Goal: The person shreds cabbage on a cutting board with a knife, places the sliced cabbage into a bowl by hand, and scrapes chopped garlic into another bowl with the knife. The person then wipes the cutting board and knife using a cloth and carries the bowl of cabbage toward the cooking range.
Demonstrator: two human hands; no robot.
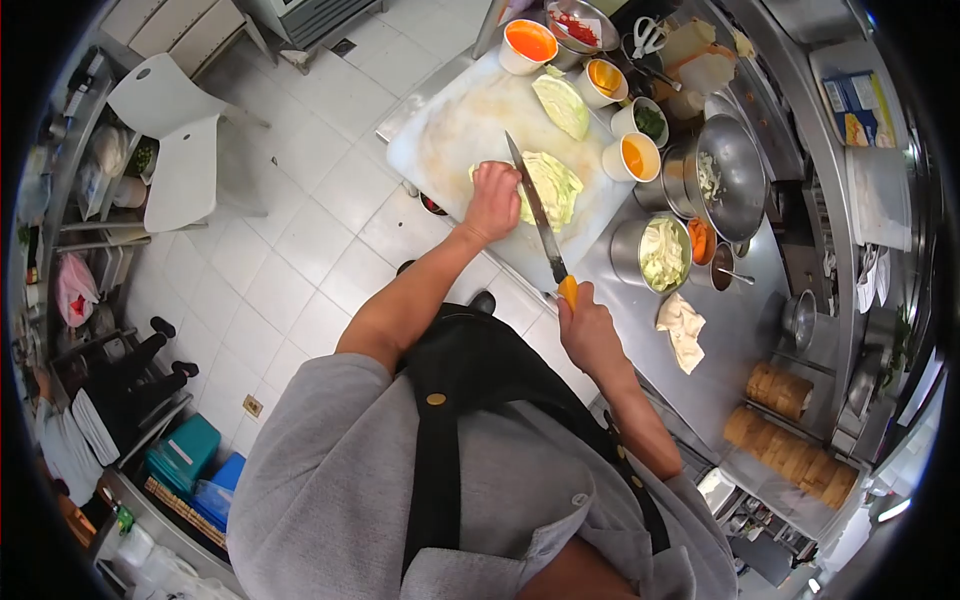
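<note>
My right hand (592,338) is wrapped round the yellow handle of a long kitchen knife (538,208). Its blade points away from me and lies across a pale green piece of cabbage (552,190) on the white cutting board (450,125). Beside the blade, my left hand (493,203) presses on the cabbage with curled fingers, which partly hide it. A second cabbage wedge (562,104) rests farther up the board. Cut cabbage fills a metal pot (661,255) to the right of the board.
Tubs with orange contents (530,46) and dark greens (650,122) line the board's right side. A large metal bowl (730,180) stands behind them. A crumpled cloth (681,330) lies on the steel counter (640,350). At left are a white chair (180,140) and another person (75,435).
</note>
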